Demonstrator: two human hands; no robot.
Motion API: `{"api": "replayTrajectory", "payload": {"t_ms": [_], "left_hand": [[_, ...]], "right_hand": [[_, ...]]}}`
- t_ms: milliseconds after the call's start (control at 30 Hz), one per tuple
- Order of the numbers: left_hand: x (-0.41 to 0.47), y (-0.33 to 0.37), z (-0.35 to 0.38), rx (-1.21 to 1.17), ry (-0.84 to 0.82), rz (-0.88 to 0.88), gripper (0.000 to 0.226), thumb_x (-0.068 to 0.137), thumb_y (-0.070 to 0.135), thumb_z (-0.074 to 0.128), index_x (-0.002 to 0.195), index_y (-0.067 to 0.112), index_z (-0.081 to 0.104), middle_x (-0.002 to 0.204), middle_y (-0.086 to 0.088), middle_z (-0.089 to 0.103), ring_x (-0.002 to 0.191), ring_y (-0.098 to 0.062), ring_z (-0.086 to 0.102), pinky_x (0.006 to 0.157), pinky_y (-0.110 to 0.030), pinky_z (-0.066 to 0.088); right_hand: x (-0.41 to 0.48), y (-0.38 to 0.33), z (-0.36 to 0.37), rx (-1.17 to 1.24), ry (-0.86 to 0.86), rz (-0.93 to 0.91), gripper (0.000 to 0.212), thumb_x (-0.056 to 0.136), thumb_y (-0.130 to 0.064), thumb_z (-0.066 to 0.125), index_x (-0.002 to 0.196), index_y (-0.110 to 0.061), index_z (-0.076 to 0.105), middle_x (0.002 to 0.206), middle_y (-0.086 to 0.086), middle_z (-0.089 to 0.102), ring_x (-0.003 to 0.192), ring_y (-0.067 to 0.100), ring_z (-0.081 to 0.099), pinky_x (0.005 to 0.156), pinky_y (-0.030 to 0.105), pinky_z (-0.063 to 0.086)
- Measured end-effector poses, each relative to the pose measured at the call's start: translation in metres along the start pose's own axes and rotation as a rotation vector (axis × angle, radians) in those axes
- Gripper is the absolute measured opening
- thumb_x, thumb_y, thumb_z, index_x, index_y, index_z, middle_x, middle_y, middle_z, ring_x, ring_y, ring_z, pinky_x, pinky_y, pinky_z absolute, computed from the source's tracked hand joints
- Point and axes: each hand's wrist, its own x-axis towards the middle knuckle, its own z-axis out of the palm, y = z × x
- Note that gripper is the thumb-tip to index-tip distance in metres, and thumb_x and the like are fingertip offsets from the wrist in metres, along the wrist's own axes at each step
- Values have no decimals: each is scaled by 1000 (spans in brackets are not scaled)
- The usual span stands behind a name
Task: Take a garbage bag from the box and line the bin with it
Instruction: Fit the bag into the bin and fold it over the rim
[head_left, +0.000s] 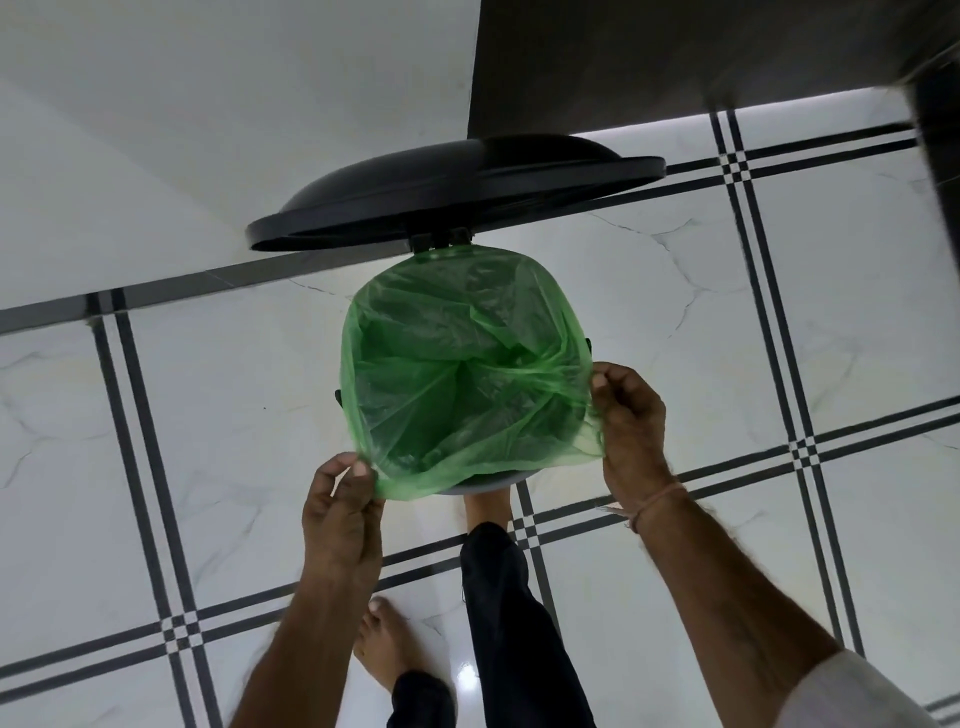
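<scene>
The thin, translucent green plastic garbage bag (457, 364) sits in the mouth of the small round pedal bin (478, 487), its opening spread over the rim on the far and side edges, its body sagging in loose folds inside. The left hand (340, 499) pinches the bag's hem between thumb and fingers at the near-left edge; the right hand (628, 421) pinches the hem at the right side, drawing it outward.

The film looks very light, soft and slippery, and it probably tears if pulled hard over the rim. The hem is the best hold, taken in short pinches and worked round, not yanked from one spot. The near edge appears not yet folded down over the rim.

The domed black plastic lid (457, 182) stands open behind, just beyond the far rim, so room is tight there. A bare foot (485, 512) sits close under the bin's near side, seemingly on the pedal. The white marble-patterned tiled floor (779, 312) lies open left and right.
</scene>
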Motion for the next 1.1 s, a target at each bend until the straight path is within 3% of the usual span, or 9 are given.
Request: {"api": "replayTrajectory", "payload": {"t_ms": [100, 200, 267, 367, 433, 533, 733, 933, 1100], "left_hand": [[-7, 3, 2, 71, -64, 71, 20, 74, 14, 77, 88, 19, 64, 74, 5, 75, 72, -7, 70, 71, -19, 60], [-9, -3, 2, 114, 36, 20, 20, 93, 2, 66, 98, 20, 58, 74, 4, 77, 77, -11, 71, 77, -27, 60], [-8, -7, 2, 168, 113, -54, 12, 99, 8, 63, 97, 20, 62, 78, 3, 73, 77, -12, 65, 75, -29, 53], [-8, -9, 4, 220, 163, -167, 12, 100, 19, 64, 88, 20, 65, 80, 1, 62, 69, -10, 55, 55, -21, 46], [-5, -8, 5, 174, 208, -232, 12, 101, 20, 63, 89, 19, 64, 84, 0, 64, 65, -9, 60, 40, -14, 41], [1, -1, 6, 18, 241, -333, 12, 102, 20, 60, 91, 16, 62, 91, -1, 65, 56, -4, 67, 38, -10, 44], [2, 5, 8, -142, 302, -363, 19, 104, 12, 55, 87, 7, 61, 88, -4, 67, 80, -12, 63, 52, -20, 60], [8, 0, 2, -62, 311, -376, 20, 105, 23, 56, 88, 14, 62, 86, 3, 61, 44, 0, 56, 37, -9, 44], [3, -6, 1, -99, 248, -355, 19, 107, 18, 51, 92, 13, 63, 94, 1, 64, 76, -7, 58, 45, -13, 52]], "right_hand": [[-6, 6, -4, -13, -6, -3, 19, 99, 5, 57, 115, 8, 67, 109, 28, 71, 99, 29, 67, 94, 45, 56], [-12, 12, -5, -43, 44, 29, 17, 96, 8, 59, 111, 5, 67, 99, 20, 70, 94, 26, 65, 90, 41, 55], [-15, 14, -6, -34, 88, 88, 14, 95, 7, 63, 106, 1, 70, 95, 18, 72, 89, 24, 66, 87, 38, 56], [-15, 12, -7, -65, 119, 199, 10, 95, -1, 67, 94, -10, 69, 68, 1, 70, 58, 11, 60, 56, 25, 51], [-13, 7, -6, -26, 134, 295, 9, 97, -2, 66, 93, -10, 64, 65, 3, 66, 50, 9, 57, 47, 21, 49], [-14, -1, -7, 136, 159, 396, 15, 97, 4, 63, 88, -8, 61, 77, 11, 64, 66, 15, 62, 60, 19, 61], [-22, -4, -14, 260, 108, 451, 19, 98, 11, 56, 91, -4, 64, 89, 13, 68, 86, 20, 70, 79, 25, 64], [-25, 1, -15, 197, 63, 462, 17, 100, 11, 52, 98, 1, 66, 94, 14, 69, 90, 22, 69, 83, 26, 63], [-20, 0, -16, 224, 109, 495, 18, 98, 11, 55, 90, -3, 62, 92, 15, 67, 88, 23, 69, 78, 26, 64]]}}
